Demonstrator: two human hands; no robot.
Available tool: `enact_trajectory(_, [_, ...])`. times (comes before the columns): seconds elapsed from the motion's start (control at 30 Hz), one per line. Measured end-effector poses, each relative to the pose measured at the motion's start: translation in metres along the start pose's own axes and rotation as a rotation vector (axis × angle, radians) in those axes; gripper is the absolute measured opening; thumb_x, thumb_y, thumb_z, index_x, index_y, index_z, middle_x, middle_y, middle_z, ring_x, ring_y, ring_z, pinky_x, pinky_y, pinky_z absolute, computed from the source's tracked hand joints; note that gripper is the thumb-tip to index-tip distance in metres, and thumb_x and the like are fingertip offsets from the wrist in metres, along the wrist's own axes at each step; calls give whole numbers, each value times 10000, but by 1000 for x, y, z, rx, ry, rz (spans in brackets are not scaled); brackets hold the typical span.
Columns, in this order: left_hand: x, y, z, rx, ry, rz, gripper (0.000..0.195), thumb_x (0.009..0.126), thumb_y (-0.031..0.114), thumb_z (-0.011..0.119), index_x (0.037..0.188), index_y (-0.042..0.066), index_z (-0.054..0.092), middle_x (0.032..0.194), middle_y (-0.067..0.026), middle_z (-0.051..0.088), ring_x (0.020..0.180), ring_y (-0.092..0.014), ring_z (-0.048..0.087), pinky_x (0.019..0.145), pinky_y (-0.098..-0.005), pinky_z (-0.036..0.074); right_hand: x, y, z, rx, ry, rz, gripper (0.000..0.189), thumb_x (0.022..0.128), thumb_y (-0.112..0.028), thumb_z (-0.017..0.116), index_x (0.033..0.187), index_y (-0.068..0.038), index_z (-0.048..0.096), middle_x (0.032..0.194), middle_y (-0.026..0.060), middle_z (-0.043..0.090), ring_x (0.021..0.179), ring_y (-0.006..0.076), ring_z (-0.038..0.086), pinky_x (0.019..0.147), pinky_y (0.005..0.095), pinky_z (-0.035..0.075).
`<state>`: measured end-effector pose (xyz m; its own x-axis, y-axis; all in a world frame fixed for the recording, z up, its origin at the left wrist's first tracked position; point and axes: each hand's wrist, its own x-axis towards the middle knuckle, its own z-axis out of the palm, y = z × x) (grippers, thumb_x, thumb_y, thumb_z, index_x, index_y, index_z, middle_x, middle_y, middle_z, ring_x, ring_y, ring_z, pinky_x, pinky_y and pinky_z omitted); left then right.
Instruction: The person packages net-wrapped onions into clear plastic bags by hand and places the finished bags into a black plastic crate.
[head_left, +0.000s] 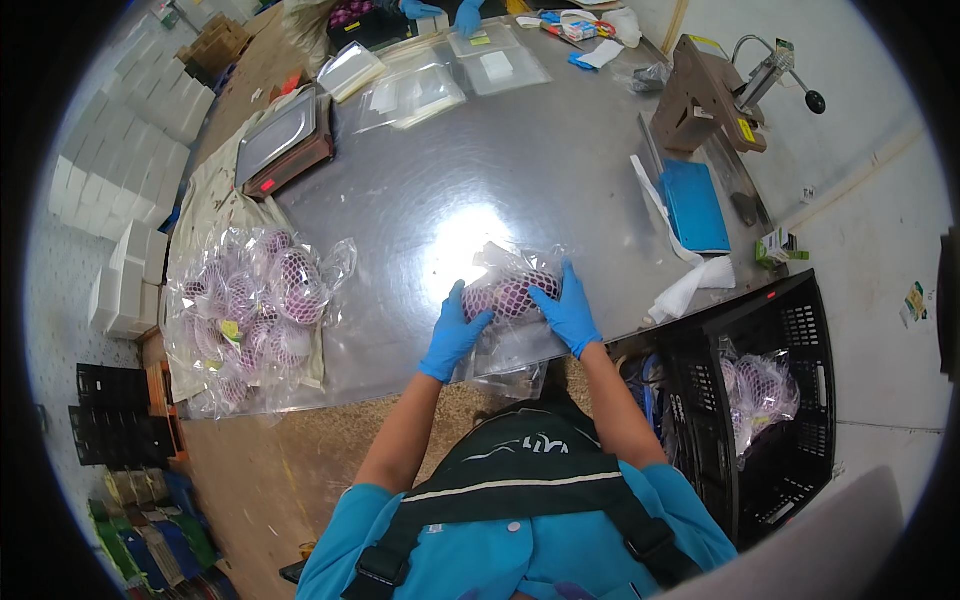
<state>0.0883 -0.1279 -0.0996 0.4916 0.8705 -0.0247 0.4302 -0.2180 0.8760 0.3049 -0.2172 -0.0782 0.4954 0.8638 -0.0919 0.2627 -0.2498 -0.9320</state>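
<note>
A clear plastic bag (511, 295) of purple produce in pale foam netting lies near the front edge of the metal table (405, 202). My left hand (454, 334), in a blue glove, presses on its left side. On the right side my right hand (568, 309), also gloved, holds it with the thumb over the netting. The bag's loose, flat end hangs past the table's edge towards me. To the left, a heap of similar filled bags (244, 315) rests partly on a pale cloth (225, 195).
A weighing scale (285, 142) stands at the back left, near flat clear bags (412, 90). A lever-operated bench device (697, 97), a blue folder-like item (695, 206) and white foam netting (694, 289) line the right. Below, a black crate (814, 382) contains filled bags. Another person's gloved hands (466, 19) are opposite.
</note>
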Motion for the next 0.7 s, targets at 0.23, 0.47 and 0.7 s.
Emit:
enact_trajectory(0.23, [-7, 31, 7, -852, -13, -366, 638, 916, 347, 563, 1403, 23, 309, 1206, -184, 555, 1025, -260, 597, 831, -378, 527, 1, -2, -16, -178, 154, -3, 700, 833, -415, 639, 1320, 33, 411, 1251, 312, 472, 1135, 413, 497, 944, 437, 420])
enact_trajectory(0.47, [-43, 12, -17, -981, -398, -888, 402, 932, 310, 529, 1244, 57, 530, 1017, -122, 654, 715, -165, 620, 668, -319, 555, -74, 2, -25, -519, -149, 154, 454, 844, -433, 553, 875, 11, 640, 781, 252, 616, 729, 440, 577, 728, 473, 479])
enact_trajectory(0.7, [-46, 28, -52, -1077, -346, -745, 150, 917, 215, 562, 923, 73, 612, 703, -19, 573, 569, -115, 519, 496, -230, 441, -70, -31, -75, 529, -283, 353, 203, 885, -222, 571, 859, -31, 633, 755, 75, 657, 617, 161, 614, 561, 282, 495])
